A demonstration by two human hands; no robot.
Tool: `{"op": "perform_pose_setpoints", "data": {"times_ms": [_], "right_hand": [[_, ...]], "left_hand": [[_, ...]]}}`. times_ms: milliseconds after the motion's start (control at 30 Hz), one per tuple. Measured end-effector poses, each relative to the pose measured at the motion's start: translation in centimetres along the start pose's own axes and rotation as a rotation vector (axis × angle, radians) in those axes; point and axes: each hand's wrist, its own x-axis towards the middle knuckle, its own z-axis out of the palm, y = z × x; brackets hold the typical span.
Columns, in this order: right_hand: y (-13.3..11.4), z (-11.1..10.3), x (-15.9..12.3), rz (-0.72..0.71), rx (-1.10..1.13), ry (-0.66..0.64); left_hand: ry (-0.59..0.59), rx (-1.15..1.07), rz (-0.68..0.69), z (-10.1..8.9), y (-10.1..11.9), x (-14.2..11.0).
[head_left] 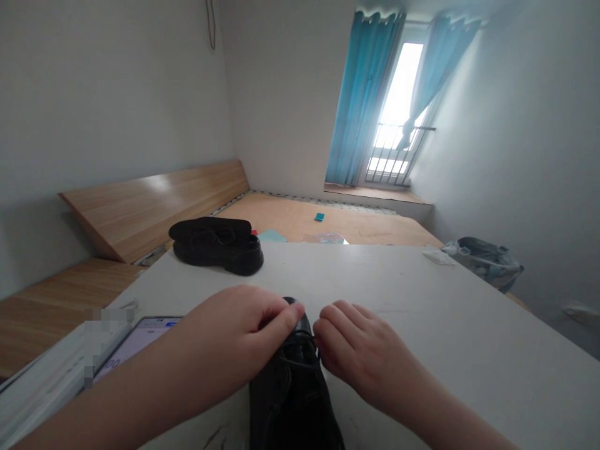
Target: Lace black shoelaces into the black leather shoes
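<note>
Well, we enter first a white-topped table (422, 325), with a pair of black shoes (215, 247) at its far edge and a lit phone (135, 344) at its near left. Nearest us lies a black lace-up leather shoe (285, 400), its long axis running straight away from us, between both hands. Our left hand (229, 331) is the nearer, its fingers closed at the shoe's far end. Our right hand (360, 356) sits just beside, fingers curled at a thin black lace (304, 356); whether they grip it, we cannot tell.
</note>
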Motion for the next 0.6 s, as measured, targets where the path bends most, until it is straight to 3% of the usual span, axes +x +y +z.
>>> {"op": "perform_pose_setpoints", "data": {"times_ms": [67,133,400,600], "right_hand": [[0.2,-0.3,0.5,-0.036,-0.023,-0.027],[0.3,-0.7,1.0,0.044,0.092,-0.078],[1.2,-1.4,1.9,0.611,1.146,-0.467],[2.7,-1.5,3.1,0.720,1.500,-0.587]], "left_hand": [[-0.112,0.092,-0.041,0.5,-0.5,0.1],[-0.157,0.117,-0.069,0.9,-0.9,0.1],[-0.187,0.185,-0.078,1.2,-0.7,-0.2],[-0.210,0.193,-0.073,1.0,-0.7,0.2]]}}
